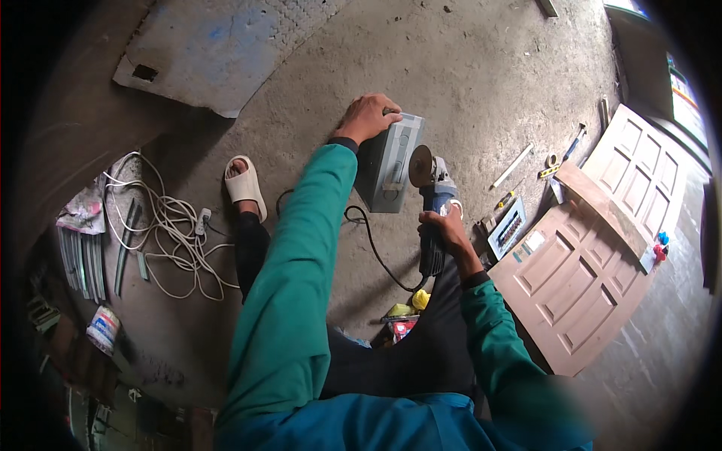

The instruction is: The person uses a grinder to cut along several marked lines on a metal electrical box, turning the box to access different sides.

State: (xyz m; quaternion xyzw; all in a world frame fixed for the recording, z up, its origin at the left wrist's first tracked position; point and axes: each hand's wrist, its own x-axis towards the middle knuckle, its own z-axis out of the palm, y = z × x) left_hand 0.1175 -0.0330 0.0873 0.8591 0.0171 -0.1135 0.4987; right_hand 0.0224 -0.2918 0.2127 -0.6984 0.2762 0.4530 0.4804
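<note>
My left hand [365, 116] grips the upper end of a grey box [391, 169] on the concrete floor, its fingers curled over the top edge; the box's long narrow face shows recessed shapes. My right hand [445, 231] is closed round the body of an angle grinder [436, 194]. The grinder's round cutting disc [421, 167] is just to the right of the box; I cannot tell whether they touch. A black cord [380, 252] runs from the grinder's rear across the floor.
A grey board [203, 60] lies upper left. Coiled white cable [184, 244], metal strips [83, 259] and a tub [102, 329] lie left of my sandalled foot [242, 188]. At right lie hand tools [511, 161], panelled wooden doors [564, 286] and a plank [602, 210].
</note>
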